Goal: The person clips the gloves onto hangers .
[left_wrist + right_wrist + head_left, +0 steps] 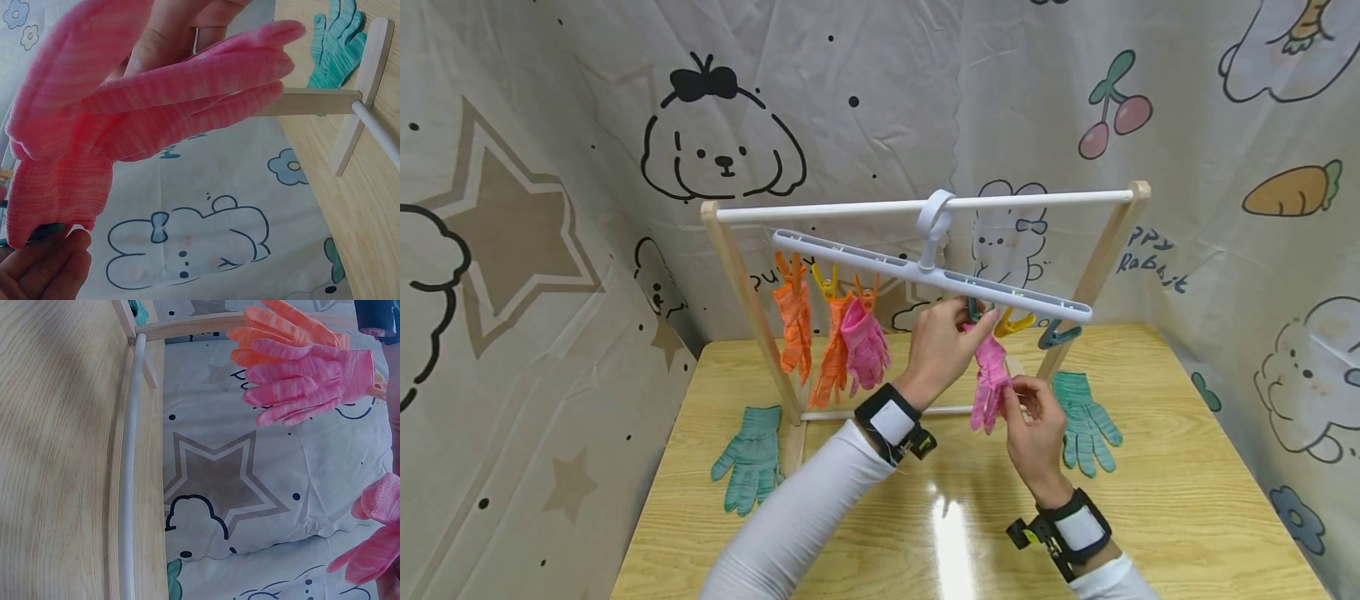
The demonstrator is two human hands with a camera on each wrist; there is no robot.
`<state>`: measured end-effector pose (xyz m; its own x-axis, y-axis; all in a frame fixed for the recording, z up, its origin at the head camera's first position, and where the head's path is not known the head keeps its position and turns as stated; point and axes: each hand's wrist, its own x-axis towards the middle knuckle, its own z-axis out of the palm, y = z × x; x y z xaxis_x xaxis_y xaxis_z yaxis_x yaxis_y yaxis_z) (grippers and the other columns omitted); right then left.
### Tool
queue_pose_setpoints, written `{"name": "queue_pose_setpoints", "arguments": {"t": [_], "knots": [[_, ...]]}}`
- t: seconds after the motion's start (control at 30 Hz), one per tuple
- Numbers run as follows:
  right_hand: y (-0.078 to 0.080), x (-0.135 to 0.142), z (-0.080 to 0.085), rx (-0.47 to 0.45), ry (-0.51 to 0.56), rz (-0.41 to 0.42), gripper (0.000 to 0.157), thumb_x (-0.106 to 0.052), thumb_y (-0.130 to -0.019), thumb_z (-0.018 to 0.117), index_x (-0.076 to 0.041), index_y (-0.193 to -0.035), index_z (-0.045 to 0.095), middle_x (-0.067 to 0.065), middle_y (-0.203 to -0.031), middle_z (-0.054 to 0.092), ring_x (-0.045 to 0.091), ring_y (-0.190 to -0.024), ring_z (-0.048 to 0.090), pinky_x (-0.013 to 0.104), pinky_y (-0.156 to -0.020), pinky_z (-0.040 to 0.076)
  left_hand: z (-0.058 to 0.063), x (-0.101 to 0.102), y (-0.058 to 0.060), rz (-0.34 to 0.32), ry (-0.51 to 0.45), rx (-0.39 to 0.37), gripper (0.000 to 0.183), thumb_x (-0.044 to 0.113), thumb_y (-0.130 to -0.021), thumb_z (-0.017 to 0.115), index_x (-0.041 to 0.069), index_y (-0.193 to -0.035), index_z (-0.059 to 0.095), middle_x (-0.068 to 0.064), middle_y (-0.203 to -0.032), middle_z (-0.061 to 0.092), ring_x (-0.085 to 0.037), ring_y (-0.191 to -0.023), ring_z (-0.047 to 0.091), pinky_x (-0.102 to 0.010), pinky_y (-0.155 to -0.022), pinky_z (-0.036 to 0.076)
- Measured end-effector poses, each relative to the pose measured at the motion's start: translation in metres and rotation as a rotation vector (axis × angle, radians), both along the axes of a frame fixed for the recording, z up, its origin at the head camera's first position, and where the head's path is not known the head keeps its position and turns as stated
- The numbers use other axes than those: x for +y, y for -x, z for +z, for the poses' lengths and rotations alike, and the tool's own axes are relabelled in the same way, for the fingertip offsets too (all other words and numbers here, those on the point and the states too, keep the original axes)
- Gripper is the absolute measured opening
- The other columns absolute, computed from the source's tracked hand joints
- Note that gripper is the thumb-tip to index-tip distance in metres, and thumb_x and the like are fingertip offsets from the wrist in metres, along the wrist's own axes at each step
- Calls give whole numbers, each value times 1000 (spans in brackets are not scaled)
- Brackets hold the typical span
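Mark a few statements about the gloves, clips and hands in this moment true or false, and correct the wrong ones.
1. The right hand touches a pink glove. True.
2. The left hand grips an orange glove. False: it holds the dark teal clip at that pink one's cuff.
3. The hanger tilts, its right end lower. True.
4. Every glove is hanging. False: two green gloves lie on the table.
5. The blue clip holds no glove. True.

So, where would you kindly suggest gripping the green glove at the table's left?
Probably by its cuff, from above and the left: the green glove lies flat, cuff at the far end, and the rack's wooden foot sits close on its right.
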<state>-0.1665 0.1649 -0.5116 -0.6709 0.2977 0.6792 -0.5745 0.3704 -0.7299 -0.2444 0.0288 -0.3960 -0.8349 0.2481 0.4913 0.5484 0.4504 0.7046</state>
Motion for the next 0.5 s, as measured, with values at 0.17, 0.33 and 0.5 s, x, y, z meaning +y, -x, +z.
{"name": "queue_pose_setpoints", "arguments": {"t": [0.17,0.33,0.5], "knots": [[1,1,1,1,-5,1,9,15,-92,60,15,-100,61,25,-91,64,-6,-89,64,9,-74,54,-2,1,0,9,-6,12,24,33,-95,71,12,-83,67,1,-62,65,-4,-51,39,-16,-48,28],[2,3,-1,-11,-17,-12,10,14,-91,62,14,-101,62,25,-92,65,-5,-93,63,8,-76,53,-3,1,0,5,-14,13,23,33,-95,71,12,-86,68,1,-64,66,-5,-53,41,-16,-49,28],[4,4,0,-25,-24,-28,11,14,-90,63,12,-101,63,24,-93,66,-5,-94,62,7,-78,52,-3,2,0,0,-14,17,24,33,-96,69,12,-84,65,2,-62,62,-5,-53,40,-15,-49,27]]}}
